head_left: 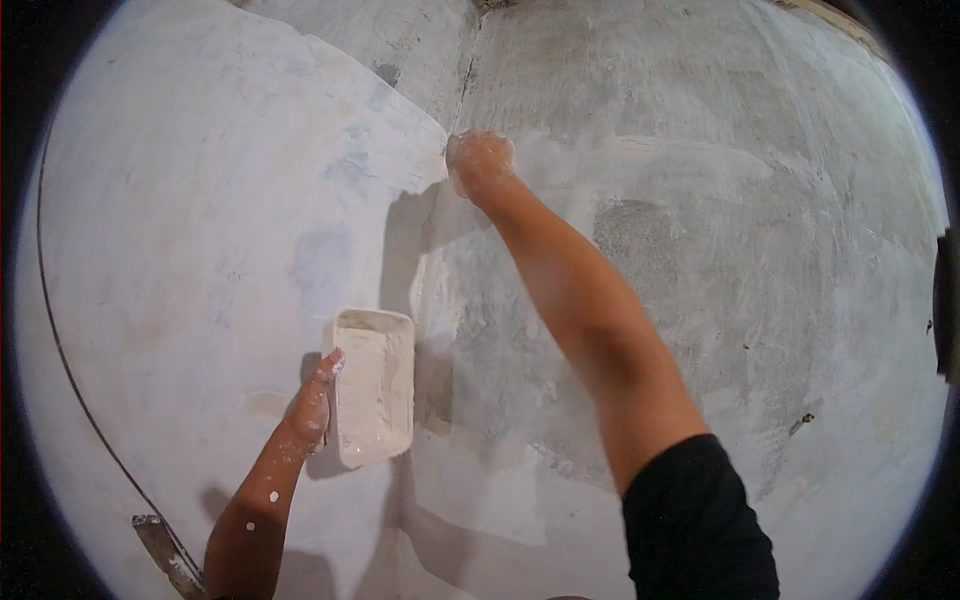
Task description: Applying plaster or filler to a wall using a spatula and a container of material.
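My left hand [316,405], spattered with white, grips the left side of a white rectangular tray [404,380] that holds creamy white paste [372,405]. My right arm reaches up to the inside corner of two walls, and my right hand [482,162] is closed there, smeared with white and close to the surface. What its fingers hold, if anything, is hidden. The left wall [200,220] is pale white with bluish patches; the right wall [680,250] is mottled grey with lighter smears.
A long flat bar [160,545] with white smears is at the lower left, by a thin dark line [90,420] along the left wall. A small fitting [805,420] sticks out of the right wall. A dark object [940,300] is at the right edge.
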`<state>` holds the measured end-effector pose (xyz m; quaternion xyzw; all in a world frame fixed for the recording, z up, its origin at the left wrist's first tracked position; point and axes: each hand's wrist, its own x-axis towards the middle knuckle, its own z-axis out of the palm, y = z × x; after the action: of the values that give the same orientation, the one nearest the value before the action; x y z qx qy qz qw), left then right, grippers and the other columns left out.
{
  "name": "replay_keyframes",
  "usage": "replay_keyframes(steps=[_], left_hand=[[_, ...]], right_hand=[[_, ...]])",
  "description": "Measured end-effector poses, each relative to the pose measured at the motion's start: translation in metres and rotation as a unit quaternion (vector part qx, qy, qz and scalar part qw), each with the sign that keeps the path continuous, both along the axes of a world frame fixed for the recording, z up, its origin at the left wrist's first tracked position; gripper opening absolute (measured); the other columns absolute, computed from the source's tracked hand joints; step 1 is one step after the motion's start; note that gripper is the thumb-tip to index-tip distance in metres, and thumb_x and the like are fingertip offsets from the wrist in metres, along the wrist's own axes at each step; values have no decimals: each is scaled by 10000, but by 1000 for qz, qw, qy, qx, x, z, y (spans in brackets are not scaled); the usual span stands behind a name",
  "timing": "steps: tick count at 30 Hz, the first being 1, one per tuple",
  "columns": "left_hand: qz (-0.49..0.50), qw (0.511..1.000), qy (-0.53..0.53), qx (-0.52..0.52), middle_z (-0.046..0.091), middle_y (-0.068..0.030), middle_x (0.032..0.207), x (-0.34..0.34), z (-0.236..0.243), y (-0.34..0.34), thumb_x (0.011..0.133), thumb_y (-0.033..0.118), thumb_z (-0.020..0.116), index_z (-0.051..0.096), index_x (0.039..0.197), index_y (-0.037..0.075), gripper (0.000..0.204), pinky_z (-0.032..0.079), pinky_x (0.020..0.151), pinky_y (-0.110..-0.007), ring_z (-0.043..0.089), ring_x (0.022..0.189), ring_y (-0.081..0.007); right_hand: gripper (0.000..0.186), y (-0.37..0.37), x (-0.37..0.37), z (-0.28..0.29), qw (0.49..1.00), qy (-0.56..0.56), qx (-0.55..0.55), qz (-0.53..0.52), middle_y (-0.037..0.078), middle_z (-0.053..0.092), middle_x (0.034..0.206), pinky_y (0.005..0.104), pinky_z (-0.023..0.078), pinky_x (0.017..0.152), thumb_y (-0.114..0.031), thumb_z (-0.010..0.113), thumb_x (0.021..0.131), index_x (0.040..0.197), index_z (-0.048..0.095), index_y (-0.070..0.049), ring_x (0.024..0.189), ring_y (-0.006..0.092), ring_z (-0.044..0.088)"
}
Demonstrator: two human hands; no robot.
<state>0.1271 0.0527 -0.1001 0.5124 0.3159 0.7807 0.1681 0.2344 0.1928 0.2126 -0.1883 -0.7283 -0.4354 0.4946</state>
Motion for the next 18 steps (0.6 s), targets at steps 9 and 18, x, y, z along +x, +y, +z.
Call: replay_keyframes(steps=[9, 18], left_hand=[[-97, 994, 7, -57, 503, -124, 1230, 12, 10, 3, 872, 541, 403, 410, 1288, 63, 633, 408, 953, -356, 503, 1116, -226], [-177, 982, 21, -60, 510, -132, 1211, 21, 15, -2, 870, 533, 409, 429, 1259, 53, 618, 426, 937, -383, 515, 1091, -241]], right_hand=[[176, -13, 133, -14, 989, 8, 119, -87, 120, 642, 857, 388, 514, 648, -158, 490, 859, 946, 631, -100, 796, 284, 640], [221, -28, 282, -13, 975, 167, 131, -61, 165, 628, 841, 423, 502, 655, -138, 521, 796, 961, 584, -6, 774, 337, 625]])
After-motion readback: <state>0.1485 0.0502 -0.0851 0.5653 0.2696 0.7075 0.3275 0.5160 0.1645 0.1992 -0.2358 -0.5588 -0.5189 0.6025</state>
